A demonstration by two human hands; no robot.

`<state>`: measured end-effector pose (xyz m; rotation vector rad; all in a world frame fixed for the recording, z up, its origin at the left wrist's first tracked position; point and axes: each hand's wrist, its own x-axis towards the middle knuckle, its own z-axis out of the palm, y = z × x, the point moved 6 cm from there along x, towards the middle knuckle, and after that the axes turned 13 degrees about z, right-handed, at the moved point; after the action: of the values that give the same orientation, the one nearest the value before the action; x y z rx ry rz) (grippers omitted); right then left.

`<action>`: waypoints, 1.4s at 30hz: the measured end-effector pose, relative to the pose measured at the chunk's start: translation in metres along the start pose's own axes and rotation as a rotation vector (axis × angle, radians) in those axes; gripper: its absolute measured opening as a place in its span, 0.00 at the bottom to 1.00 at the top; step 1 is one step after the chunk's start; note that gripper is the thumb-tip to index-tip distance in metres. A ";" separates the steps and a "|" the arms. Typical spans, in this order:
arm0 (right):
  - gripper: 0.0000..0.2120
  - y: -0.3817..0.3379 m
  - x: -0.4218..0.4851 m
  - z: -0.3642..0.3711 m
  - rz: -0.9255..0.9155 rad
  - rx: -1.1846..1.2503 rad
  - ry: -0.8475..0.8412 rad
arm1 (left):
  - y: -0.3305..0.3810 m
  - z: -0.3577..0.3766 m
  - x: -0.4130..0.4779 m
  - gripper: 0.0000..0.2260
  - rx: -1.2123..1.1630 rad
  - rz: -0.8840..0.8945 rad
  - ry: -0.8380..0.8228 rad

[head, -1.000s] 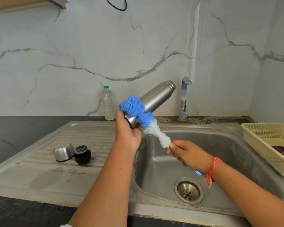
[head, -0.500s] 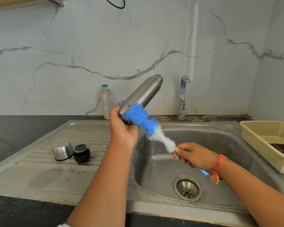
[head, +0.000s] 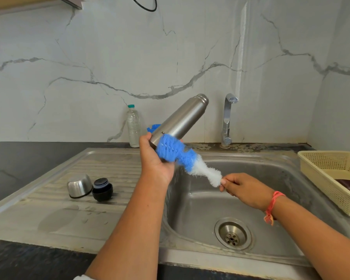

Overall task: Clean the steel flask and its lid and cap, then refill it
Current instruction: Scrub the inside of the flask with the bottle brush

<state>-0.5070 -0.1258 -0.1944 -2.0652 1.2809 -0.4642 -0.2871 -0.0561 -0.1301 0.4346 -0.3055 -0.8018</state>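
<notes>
Head view catches you mid-scrub: your left grip [head: 156,164] is clenched round the lower end of the flask [head: 182,120], holding it tilted above the left edge of the sink [head: 271,178], its upper end pointing toward the tap [head: 228,118]. Your right grip [head: 242,188] pinches the brush [head: 182,156] just below its white bristles, and the blue bristles lie against the flask's outer wall beside your left grip. I judge that you are brushing the outside of the body. Whether the inside is done does not show, and I cannot tell which end is the mouth. The cap [head: 79,186] and lid [head: 102,189] sit side by side on the drainboard [head: 49,215], well apart from the flask, with no foam on them that I can make out, so both look left to clean. No water runs from the tap, so rinsing seems to lie ahead. After that comes the refill, perhaps from the tap or the bottle [head: 133,126] by the wall, and then closing up. You appear to be in the early-to-middle part of the task.
</notes>
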 end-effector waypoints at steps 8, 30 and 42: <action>0.16 -0.001 -0.004 -0.003 -0.021 0.144 -0.019 | 0.005 0.002 0.005 0.21 -0.118 0.023 -0.010; 0.17 0.011 -0.003 -0.013 0.016 0.187 -0.040 | 0.011 0.008 0.000 0.08 0.062 0.080 -0.088; 0.16 0.016 0.002 -0.016 0.056 0.408 -0.007 | 0.017 0.003 0.003 0.10 0.274 0.168 -0.106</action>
<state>-0.5260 -0.1376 -0.1936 -1.6844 1.1284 -0.6342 -0.2763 -0.0488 -0.1189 0.6156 -0.5469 -0.6214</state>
